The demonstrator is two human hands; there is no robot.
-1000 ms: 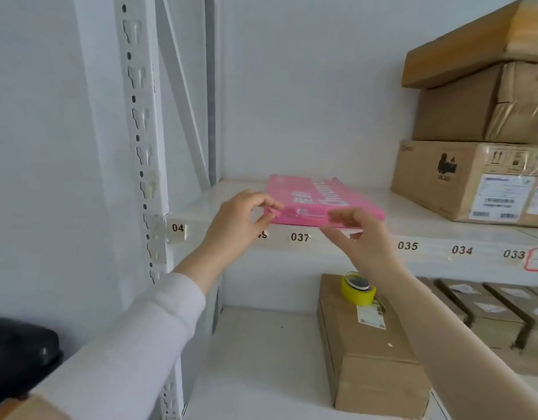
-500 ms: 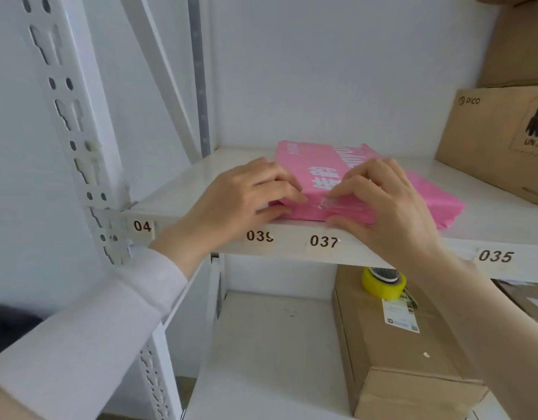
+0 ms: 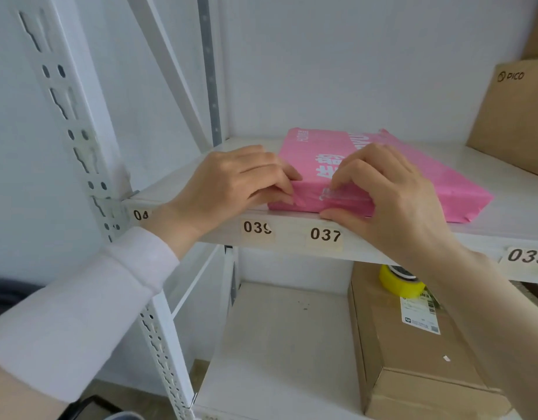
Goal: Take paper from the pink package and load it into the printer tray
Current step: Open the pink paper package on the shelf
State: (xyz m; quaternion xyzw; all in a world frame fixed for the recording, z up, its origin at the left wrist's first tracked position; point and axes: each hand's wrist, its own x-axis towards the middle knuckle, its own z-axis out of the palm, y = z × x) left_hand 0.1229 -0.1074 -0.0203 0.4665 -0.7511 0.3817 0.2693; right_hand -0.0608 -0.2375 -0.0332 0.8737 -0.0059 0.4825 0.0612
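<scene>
A flat pink package [image 3: 443,183] with white lettering lies on the white shelf [image 3: 292,225], its near end at the shelf's front edge above the label 037. My left hand [image 3: 231,183] presses on the package's near left corner, fingertips on the pink wrapper. My right hand [image 3: 392,192] grips the near end, fingers on top by a strip of clear tape, thumb under the front edge. No printer or tray is in view.
A cardboard box [image 3: 516,116] marked PICO stands on the same shelf at the right. On the shelf below, a long cardboard box [image 3: 413,353] carries a yellow tape roll [image 3: 398,283]. A perforated white upright [image 3: 89,165] rises at the left.
A second ago the package's near end was lifted off the shelf between both hands. Now it lies flat and both hands rest on its near end. The view has moved closer.
</scene>
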